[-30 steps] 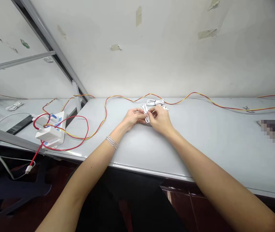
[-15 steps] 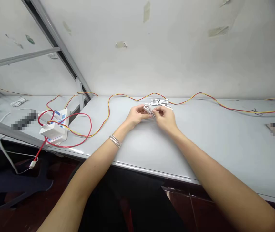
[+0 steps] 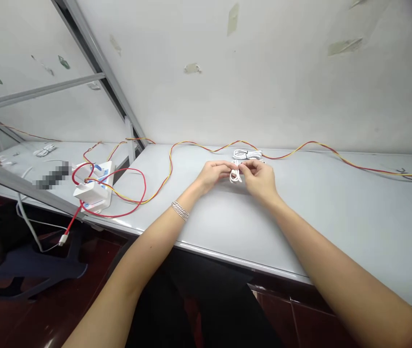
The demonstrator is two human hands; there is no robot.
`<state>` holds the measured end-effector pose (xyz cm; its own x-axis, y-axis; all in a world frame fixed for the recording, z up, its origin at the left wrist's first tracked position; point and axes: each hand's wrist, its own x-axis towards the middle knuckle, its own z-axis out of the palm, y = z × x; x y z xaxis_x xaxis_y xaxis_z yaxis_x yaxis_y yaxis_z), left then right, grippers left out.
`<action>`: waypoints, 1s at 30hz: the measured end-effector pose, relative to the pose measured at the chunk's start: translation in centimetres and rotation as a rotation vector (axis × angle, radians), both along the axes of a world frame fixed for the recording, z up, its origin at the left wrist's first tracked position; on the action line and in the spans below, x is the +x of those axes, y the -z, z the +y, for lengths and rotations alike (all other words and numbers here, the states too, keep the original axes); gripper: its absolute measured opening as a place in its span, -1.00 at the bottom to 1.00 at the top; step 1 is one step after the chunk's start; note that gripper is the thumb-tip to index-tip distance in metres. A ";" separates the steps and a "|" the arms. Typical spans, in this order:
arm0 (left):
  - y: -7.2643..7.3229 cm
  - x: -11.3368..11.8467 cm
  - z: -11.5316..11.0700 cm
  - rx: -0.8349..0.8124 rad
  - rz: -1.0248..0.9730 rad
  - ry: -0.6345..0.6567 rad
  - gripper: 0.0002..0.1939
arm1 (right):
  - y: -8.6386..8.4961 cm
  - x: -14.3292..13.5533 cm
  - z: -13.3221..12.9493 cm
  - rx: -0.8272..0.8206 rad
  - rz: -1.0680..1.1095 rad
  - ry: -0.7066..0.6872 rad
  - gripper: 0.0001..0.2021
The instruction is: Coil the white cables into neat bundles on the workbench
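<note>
A small coiled white cable (image 3: pixel 235 176) is held up between my two hands, above the grey table. My left hand (image 3: pixel 215 175) has its fingers closed at the cable's left side. From the right, my right hand (image 3: pixel 258 179) pinches the same bundle with thumb and forefinger. Just behind the hands, a second white cable bundle (image 3: pixel 246 154) lies on the table, cinched at its middle by a dark tie. My fingers hide part of the held cable, and I cannot make out its ends.
A white power strip (image 3: pixel 106 191) with plugged-in adapters sits at the left, looped by a red cable (image 3: pixel 145 186). Red and yellow twisted wires (image 3: pixel 171 162) run along the wall. A metal frame post (image 3: pixel 100 67) rises at left. Another white cable bundle (image 3: pixel 45 150) lies beyond it.
The head view has turned slightly right. The white cable between my hands has turned, and its loop now hangs lower, below my fingers. Both hands keep hold of it.
</note>
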<state>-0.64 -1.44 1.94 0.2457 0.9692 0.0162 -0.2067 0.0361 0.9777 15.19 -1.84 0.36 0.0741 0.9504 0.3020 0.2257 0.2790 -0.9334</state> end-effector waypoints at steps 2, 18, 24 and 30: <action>-0.2 -0.1 0.0 -0.059 -0.067 -0.021 -0.95 | 0.2 -0.1 0.0 0.049 0.000 -0.018 -0.79; 0.4 -0.6 0.5 0.077 0.007 -0.032 -0.50 | 0.0 -0.4 -0.1 0.027 0.036 -0.022 -0.77; 0.5 -0.4 0.6 0.270 0.081 -0.082 -0.73 | -0.2 -0.4 0.0 -0.055 0.085 -0.081 -0.73; 0.8 -0.8 0.9 0.406 0.239 -0.172 -0.84 | -0.3 -0.4 -0.2 -0.144 0.138 -0.100 -0.79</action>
<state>-1.43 -0.59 1.18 0.1254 0.9232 0.3632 0.0556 -0.3720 0.9266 14.75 -2.01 0.64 0.0087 0.9877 0.1563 0.0706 0.1553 -0.9853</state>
